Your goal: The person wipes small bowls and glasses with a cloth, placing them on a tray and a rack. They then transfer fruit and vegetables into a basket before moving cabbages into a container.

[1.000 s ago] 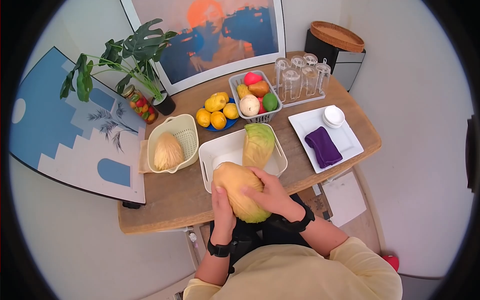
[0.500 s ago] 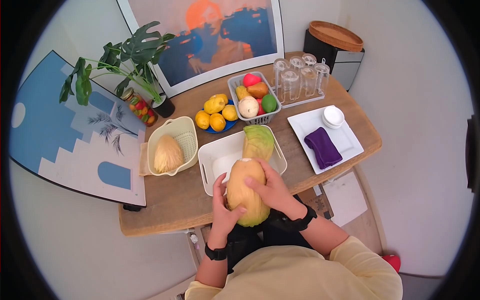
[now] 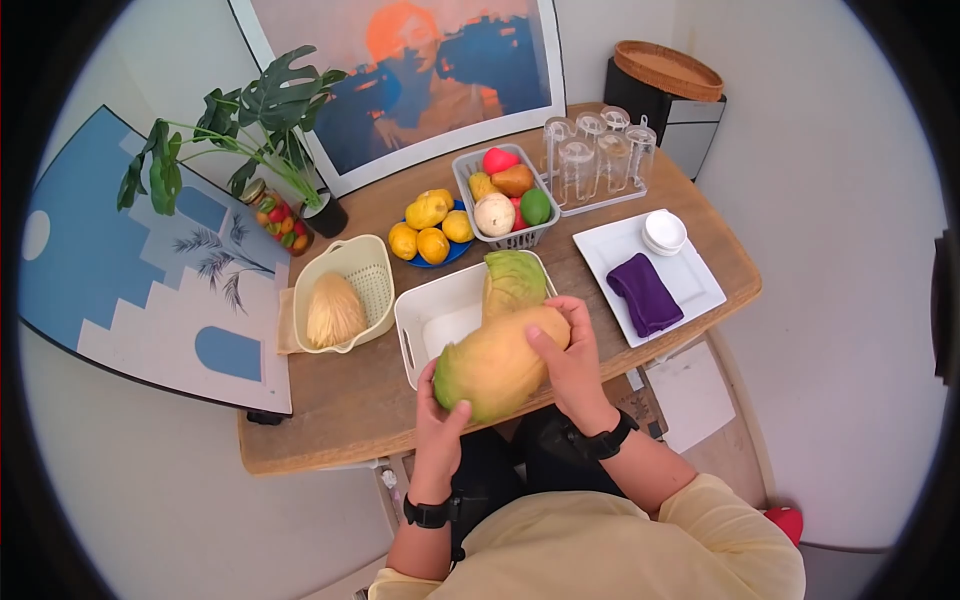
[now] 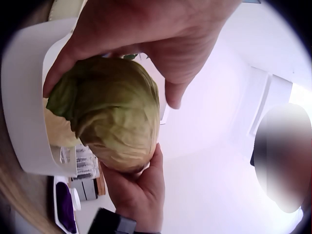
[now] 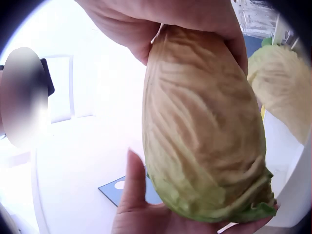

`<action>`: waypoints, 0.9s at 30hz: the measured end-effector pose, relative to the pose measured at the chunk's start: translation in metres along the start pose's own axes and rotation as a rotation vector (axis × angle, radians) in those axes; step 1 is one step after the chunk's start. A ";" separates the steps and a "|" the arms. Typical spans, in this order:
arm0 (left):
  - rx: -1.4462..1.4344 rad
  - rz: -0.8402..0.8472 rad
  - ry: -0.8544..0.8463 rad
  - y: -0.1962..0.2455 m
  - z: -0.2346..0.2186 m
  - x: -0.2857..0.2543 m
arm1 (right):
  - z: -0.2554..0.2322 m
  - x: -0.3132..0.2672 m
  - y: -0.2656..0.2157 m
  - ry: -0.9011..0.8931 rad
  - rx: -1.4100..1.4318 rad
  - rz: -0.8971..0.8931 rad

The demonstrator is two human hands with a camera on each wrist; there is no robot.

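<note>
Both hands hold a napa cabbage (image 3: 500, 362) up over the near side of a white basin (image 3: 408, 338). The left hand (image 3: 438, 428) cups its green leafy end, thumb on the near side. At the pale stem end, the right hand (image 3: 574, 368) grips with the thumb on top. In the right wrist view the crinkled yellowish leaves of the cabbage (image 5: 204, 122) run down to the left hand's palm (image 5: 146, 217). A second napa cabbage (image 3: 516, 278) lies in the basin, partly hidden behind the held one.
Left of the basin, a cream colander (image 3: 376, 280) contains another napa cabbage (image 3: 337, 310). Behind stand a blue plate (image 3: 462, 250) of yellow fruit and a grey basket (image 3: 520, 238) of produce. Glasses (image 3: 577, 170) and a white plate (image 3: 697, 285) with a purple cloth (image 3: 647, 295) are to the right.
The held cabbage has turned clockwise as seen from above: its stem end swung from upper left to the right, its green end to the left. Both hands have shifted their grip along it.
</note>
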State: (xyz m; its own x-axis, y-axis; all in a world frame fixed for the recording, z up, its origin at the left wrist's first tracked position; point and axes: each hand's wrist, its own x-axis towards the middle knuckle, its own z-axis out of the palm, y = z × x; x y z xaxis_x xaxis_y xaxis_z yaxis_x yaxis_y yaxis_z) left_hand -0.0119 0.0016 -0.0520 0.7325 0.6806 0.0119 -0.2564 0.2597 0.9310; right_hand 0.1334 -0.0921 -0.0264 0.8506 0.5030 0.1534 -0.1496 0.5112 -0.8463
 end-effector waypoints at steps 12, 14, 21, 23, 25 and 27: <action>-0.432 0.192 0.192 -0.007 0.013 0.007 | 0.011 -0.026 0.003 0.007 0.246 0.216; -0.367 0.164 0.250 -0.017 0.022 0.005 | 0.007 -0.036 0.017 -0.129 -0.011 0.112; -0.011 0.190 0.126 -0.015 0.009 0.003 | 0.006 -0.033 0.016 -0.408 -0.214 0.151; 0.143 0.270 0.111 -0.019 0.017 0.002 | 0.010 -0.032 0.015 -0.469 -0.193 0.116; 0.120 0.391 0.175 -0.011 0.032 -0.004 | 0.010 -0.037 0.017 -0.419 0.039 0.159; 0.131 0.353 0.151 -0.007 0.029 -0.004 | 0.006 -0.034 0.019 -0.411 0.065 0.197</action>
State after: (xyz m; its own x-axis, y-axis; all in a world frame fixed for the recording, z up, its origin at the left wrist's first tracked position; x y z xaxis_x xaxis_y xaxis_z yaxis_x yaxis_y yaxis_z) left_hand 0.0050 -0.0232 -0.0479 0.5108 0.8076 0.2948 -0.3862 -0.0908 0.9179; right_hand 0.0990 -0.0956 -0.0449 0.5338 0.8232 0.1936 -0.3310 0.4141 -0.8479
